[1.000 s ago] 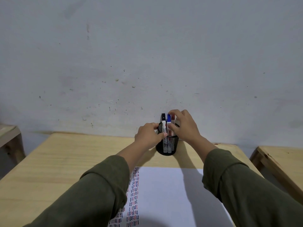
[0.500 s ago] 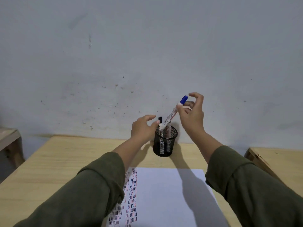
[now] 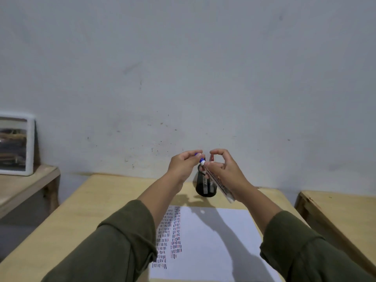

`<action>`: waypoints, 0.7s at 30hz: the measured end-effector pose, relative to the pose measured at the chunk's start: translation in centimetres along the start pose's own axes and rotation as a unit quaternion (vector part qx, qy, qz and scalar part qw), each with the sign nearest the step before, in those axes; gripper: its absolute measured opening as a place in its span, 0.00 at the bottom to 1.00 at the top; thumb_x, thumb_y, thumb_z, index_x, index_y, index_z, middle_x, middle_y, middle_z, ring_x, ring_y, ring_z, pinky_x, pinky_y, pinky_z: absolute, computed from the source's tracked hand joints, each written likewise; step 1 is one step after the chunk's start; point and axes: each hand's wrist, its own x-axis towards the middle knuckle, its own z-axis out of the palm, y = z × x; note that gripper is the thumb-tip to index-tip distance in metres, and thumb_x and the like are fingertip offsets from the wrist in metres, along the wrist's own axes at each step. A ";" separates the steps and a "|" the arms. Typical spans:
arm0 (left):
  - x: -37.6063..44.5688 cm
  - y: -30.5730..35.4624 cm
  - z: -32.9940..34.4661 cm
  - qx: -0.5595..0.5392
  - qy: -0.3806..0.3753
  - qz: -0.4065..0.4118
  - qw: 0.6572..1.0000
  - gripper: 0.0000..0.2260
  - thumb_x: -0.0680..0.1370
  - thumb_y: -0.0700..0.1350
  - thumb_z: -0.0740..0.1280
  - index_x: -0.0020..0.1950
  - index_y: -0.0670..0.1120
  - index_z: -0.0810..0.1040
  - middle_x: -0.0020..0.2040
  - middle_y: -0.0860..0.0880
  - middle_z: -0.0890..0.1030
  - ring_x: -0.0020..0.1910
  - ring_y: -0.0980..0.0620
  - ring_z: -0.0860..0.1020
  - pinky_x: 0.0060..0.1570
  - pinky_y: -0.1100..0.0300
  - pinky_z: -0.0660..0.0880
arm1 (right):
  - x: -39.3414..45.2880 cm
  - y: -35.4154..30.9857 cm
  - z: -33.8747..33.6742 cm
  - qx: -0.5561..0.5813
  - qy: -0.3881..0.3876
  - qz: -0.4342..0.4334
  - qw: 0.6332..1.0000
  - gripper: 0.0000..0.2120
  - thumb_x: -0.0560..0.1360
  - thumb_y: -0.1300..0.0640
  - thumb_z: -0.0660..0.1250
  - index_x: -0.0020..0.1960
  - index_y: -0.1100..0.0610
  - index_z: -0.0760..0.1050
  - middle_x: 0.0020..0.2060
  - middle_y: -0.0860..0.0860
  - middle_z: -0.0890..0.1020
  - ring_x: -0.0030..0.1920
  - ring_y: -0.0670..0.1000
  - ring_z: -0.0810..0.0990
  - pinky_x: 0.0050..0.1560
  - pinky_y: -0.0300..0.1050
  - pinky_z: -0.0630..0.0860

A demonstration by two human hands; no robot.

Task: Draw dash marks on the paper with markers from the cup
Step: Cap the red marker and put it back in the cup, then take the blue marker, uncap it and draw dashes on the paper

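Wall [image 3: 183, 68]: pale grey-white, scuffed and speckled with small dark marks, filling the upper part of the view.

Side table, left [image 3: 22, 186]: light wood, set apart from the main table; a white-framed panel [image 3: 16, 144] stands on it, leaning against the wall.

Main table [image 3: 85, 212]: light wood, its far edge against the wall.

Paper [image 3: 213, 241]: white sheet lying flat on the main table, near the person. Columns of short dash marks [image 3: 169, 237] in dark, blue and red run down its left part; the rest is blank and crossed by the shadows of the arms.

Left hand [image 3: 183, 165]: raised above the table at the cup, fingers curled shut in a pinch on the blue cap [image 3: 197, 154], only a sliver of which shows. Olive-green sleeve on the forearm.

Cup [image 3: 205, 187]: black mesh, upright on the table beyond the paper, partly hidden by both hands. Markers stand in it; a red tip shows above the rim.

Marker [image 3: 218, 183]: white barrel with print, held in the air in front of the cup, slanting from its blue tip at the left hand down to the right.

Right hand [image 3: 223, 169]: closed around the marker's barrel, thumb and forefinger curved into a ring above it. Olive-green sleeve.

Side table, right [image 3: 341, 212]: light wood, separated from the main table by a gap.
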 end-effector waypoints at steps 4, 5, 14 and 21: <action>-2.5 -0.3 -0.9 -0.100 0.100 -0.027 0.990 0.08 0.76 0.46 0.67 0.54 0.47 0.81 0.43 0.56 0.81 0.53 0.55 0.76 0.60 0.59 0.66 | -3.0 -1.3 0.5 0.096 -0.059 0.055 0.992 0.13 0.75 0.51 0.65 0.57 0.56 0.69 0.42 0.59 0.83 0.32 0.53 0.77 0.35 0.40 0.74; -3.1 -0.4 -1.1 -0.121 0.116 -0.034 0.985 0.10 0.76 0.46 0.68 0.55 0.45 0.81 0.41 0.56 0.80 0.52 0.56 0.76 0.58 0.60 0.67 | -3.7 -1.3 0.5 0.122 -0.069 0.056 0.988 0.15 0.74 0.50 0.65 0.57 0.55 0.70 0.43 0.59 0.83 0.33 0.53 0.77 0.37 0.41 0.74; -7.8 -2.0 -0.8 -0.183 0.172 -0.054 0.967 0.14 0.71 0.55 0.71 0.49 0.47 0.80 0.43 0.53 0.81 0.51 0.54 0.76 0.67 0.53 0.68 | -8.9 0.3 3.0 0.349 -0.083 0.041 0.933 0.30 0.58 0.44 0.77 0.56 0.56 0.79 0.45 0.57 0.84 0.41 0.52 0.83 0.44 0.44 0.80; -11.6 -3.1 -0.5 -0.140 0.032 -0.008 0.990 0.12 0.74 0.52 0.69 0.55 0.49 0.79 0.45 0.54 0.81 0.45 0.58 0.75 0.44 0.62 0.69 | -10.4 0.7 5.6 0.325 0.029 0.032 0.945 0.08 0.78 0.53 0.62 0.46 0.56 0.76 0.30 0.52 0.82 0.29 0.45 0.78 0.35 0.35 0.77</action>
